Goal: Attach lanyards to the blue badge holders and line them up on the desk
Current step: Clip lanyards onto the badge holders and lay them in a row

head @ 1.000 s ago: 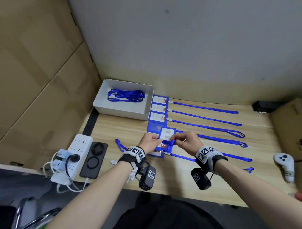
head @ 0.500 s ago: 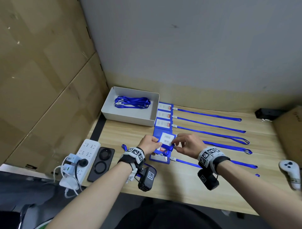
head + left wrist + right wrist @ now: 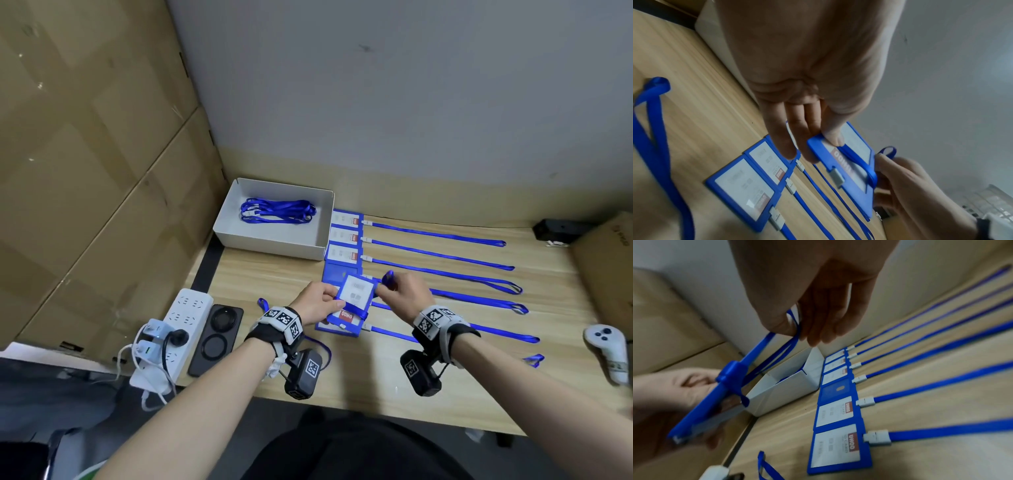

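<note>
My left hand (image 3: 334, 301) grips a blue badge holder (image 3: 354, 295) by its left edge, lifted just above the desk, thumb on its face (image 3: 832, 137). A blue lanyard strap (image 3: 857, 160) crosses the holder's front. My right hand (image 3: 385, 288) pinches that lanyard's loop (image 3: 389, 277) at the holder's upper right corner. The right wrist view shows the holder (image 3: 721, 394) edge-on with the strap (image 3: 795, 332) between my fingertips. Behind lies a row of badge holders (image 3: 345, 236), their lanyards (image 3: 438, 254) stretched out to the right. A loose lanyard (image 3: 263, 303) lies by my left wrist.
A white box (image 3: 270, 246) with several bundled lanyards (image 3: 277, 211) stands at the back left. A power strip (image 3: 186, 308) and a black charging pad (image 3: 219, 330) lie left. A white controller (image 3: 608, 346), a cardboard box (image 3: 609, 263) and a black device (image 3: 555, 229) are at the right.
My right hand has drawn the lanyard loop up and away from the holder's right corner. The left hand keeps its hold. The head view has shifted and now shows more wall.
</note>
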{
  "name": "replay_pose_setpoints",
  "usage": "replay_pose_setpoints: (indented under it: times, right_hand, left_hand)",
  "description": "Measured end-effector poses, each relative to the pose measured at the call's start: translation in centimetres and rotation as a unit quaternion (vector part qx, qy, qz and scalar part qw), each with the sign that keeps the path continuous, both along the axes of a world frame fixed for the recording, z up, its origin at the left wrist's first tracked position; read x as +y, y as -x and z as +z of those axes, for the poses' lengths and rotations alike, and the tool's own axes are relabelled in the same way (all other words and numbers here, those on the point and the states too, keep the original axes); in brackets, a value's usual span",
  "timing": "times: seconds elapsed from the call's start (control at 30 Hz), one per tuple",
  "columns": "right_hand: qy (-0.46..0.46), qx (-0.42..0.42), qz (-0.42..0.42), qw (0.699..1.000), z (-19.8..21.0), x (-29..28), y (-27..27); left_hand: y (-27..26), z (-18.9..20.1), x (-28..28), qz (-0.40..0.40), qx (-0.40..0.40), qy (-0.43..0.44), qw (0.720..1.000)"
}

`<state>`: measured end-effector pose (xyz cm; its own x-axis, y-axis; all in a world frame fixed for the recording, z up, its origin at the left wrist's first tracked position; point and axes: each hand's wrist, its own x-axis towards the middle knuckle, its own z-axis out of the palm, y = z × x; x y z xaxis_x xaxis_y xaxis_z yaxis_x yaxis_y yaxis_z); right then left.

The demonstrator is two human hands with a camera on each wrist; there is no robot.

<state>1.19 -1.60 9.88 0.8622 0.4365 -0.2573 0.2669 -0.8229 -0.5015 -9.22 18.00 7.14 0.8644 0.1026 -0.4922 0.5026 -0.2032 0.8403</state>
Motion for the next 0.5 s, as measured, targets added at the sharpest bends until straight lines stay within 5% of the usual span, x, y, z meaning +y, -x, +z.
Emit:
replay_pose_setpoints:
  times: [0.17,0.3,0.5]
  right_hand:
    - [-0.025,0.150,0.005,0.988,-2.8,-1.7,1.1]
    - [-0.010,0.162,0.018,0.987,-5.1,-3.6,2.6]
    - [-0.043,0.145,-0.077,0.985,-8.2,-6.8,3.1]
  left_hand:
    - [1.5,-1.6,-0.3,0.062,0.005,0.025,0.998]
    - [3.2,-3.3,-1.2,0.041,0.036,0.052,0.997]
    - [5.1,-5.2,-1.6,0.028,0.071,0.020,0.997]
